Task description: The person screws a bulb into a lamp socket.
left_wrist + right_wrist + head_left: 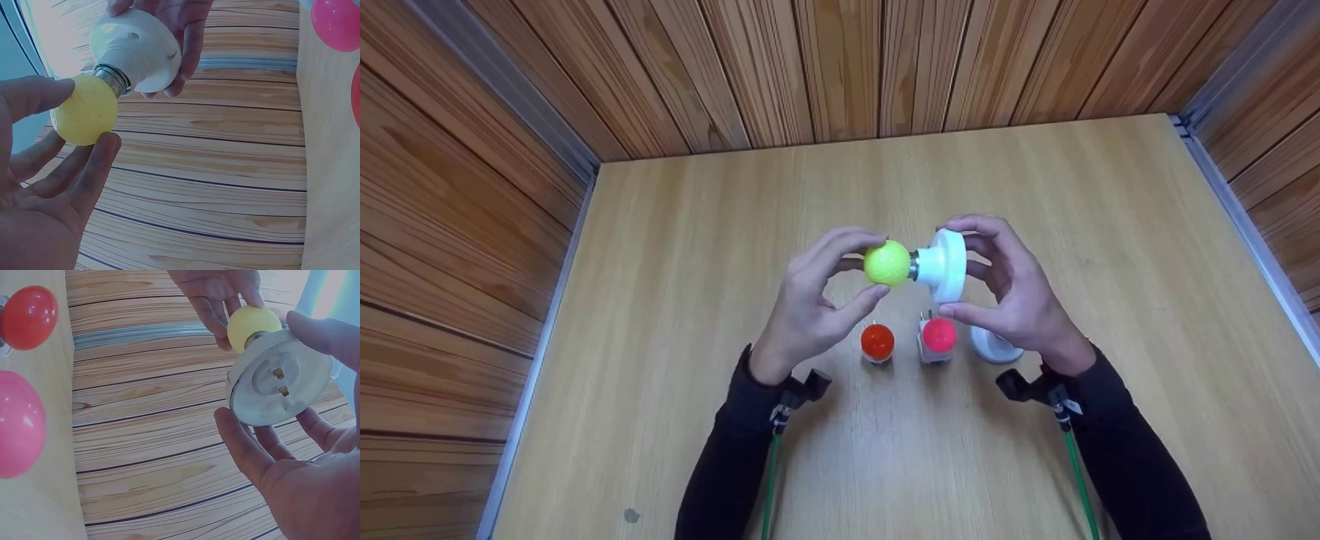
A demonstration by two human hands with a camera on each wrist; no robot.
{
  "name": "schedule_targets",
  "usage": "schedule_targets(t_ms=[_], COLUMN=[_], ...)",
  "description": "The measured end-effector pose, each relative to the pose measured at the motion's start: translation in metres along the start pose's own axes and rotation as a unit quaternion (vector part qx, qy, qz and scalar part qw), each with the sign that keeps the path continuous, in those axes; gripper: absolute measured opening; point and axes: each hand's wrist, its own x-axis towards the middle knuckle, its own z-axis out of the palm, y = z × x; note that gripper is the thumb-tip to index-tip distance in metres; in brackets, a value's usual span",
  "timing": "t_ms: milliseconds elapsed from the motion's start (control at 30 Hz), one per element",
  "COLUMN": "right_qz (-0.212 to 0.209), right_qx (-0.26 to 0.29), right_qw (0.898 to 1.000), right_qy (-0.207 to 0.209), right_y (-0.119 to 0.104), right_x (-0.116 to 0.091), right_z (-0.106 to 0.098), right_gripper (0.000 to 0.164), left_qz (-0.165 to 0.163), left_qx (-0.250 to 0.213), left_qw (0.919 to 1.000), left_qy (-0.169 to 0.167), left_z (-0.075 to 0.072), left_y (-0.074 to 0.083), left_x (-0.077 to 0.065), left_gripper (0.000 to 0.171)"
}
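A round yellow light bulb [887, 263] is pinched between the thumb and fingers of my left hand [816, 298]. Its metal base sits at the mouth of a white bulb socket [946, 265], part of the metal still showing in the left wrist view. My right hand [1011, 289] grips the socket by its wide round rim. Seen from the right wrist, the socket's hollow back shows two brass terminals [279, 373]. Both hands hold the joined pieces above the table, bulb to the left and socket to the right. How far the base is screwed in I cannot tell.
Below the hands on the wooden table [660, 337] stand a red bulb [877, 341] and a pink bulb [939, 334], each on a white plug-like holder. Another white round base [994, 346] lies beside them, partly behind my right hand. Wood-panelled walls [840, 67] enclose the table.
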Motion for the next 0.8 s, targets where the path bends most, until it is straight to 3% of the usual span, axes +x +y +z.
schedule_targets(t_ms=[467, 800], right_qz=[0.019, 0.044], right_qx=[0.028, 0.022], right_qw=[0.999, 0.999], right_qy=[-0.001, -0.005], right_y=[-0.0004, -0.0027], right_x=[0.0019, 0.002], right_z=[-0.0008, -0.0025], right_gripper=[0.076, 0.08], left_qz=[0.027, 0.042], left_qx=[-0.008, 0.017], left_qw=[0.9996, 0.9989], left_qy=[0.006, -0.004], left_z=[-0.0018, -0.003], left_y=[-0.0019, -0.0005], left_x=[0.0004, -0.0003], left_gripper=[0.042, 0.038])
